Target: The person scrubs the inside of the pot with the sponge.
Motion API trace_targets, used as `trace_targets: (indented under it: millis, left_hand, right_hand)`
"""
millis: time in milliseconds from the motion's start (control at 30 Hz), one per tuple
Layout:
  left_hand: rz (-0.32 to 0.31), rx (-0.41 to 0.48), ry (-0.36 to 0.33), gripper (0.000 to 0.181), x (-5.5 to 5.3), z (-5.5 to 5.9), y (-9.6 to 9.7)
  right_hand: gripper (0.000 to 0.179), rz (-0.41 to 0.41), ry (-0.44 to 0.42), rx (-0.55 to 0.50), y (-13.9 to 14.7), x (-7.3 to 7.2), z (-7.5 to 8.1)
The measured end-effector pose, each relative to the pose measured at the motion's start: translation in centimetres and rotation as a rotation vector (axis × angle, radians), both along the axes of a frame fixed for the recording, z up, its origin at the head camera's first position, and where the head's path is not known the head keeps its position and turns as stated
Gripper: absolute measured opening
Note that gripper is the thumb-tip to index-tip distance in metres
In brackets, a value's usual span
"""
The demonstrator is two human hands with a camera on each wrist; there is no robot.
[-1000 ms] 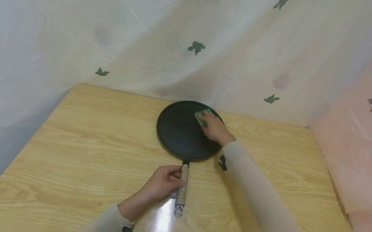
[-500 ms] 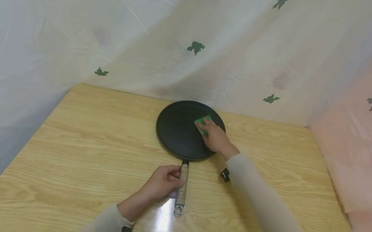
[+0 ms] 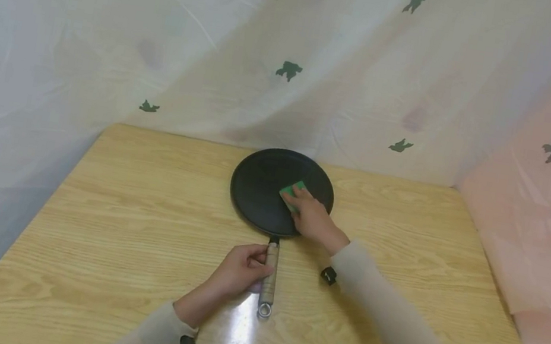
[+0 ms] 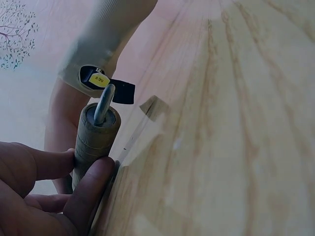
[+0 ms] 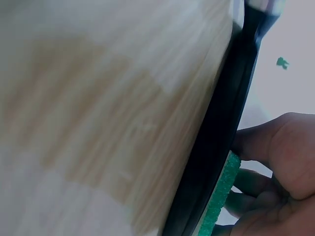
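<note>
A round, flat black pan (image 3: 259, 187) lies on the wooden table, its wood-coloured handle (image 3: 268, 285) pointing toward me. Thumb and fingers of my left hand (image 3: 238, 271) pinch the handle from its left side; the left wrist view shows the metal hanging ring (image 4: 104, 105) at its end. My right hand (image 3: 315, 219) holds a green sponge (image 3: 297, 187) against the right-centre of the pan's surface. In the right wrist view, the thumb and fingers grip the sponge (image 5: 220, 196) by its edges, with its pale layer facing the pan.
The wooden table (image 3: 140, 205) reaches to a pale curtain (image 3: 190, 62) printed with birds and leaves, close behind the pan's far rim. A pinkish curtain (image 3: 541, 238) hangs along the right side. Dark straps with small devices sit at both wrists.
My right hand has drawn the sponge from the pan's upper right toward me, ending slightly left of where it was half a second ago. The left hand keeps its grip on the handle.
</note>
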State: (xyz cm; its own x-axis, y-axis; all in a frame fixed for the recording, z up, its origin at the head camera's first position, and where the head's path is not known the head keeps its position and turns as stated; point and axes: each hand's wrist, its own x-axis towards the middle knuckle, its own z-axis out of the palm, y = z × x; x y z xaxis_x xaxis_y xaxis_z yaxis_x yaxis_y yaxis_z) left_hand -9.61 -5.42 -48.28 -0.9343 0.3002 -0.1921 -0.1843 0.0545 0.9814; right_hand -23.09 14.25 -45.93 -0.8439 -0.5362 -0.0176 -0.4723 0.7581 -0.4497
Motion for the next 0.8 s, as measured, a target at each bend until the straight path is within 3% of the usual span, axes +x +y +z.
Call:
trace_targets:
  millis: [233, 600, 800]
  left_hand:
    - [-0.003, 0.012, -0.013, 0.05, -0.1, -0.1, 0.0]
    - [-0.007, 0.026, -0.018, 0.049, -0.2, -0.1, -0.1]
    - [-0.006, 0.035, -0.019, 0.049, -0.2, -0.2, 0.0]
  right_hand:
    - [0.054, 0.031, 0.019, -0.035, -1.1, 1.0, -0.2]
    - [0.055, 0.087, -0.036, -0.037, -4.1, 2.3, 0.5]
    - [0.055, 0.139, -0.065, -0.059, -6.1, 2.4, 0.8]
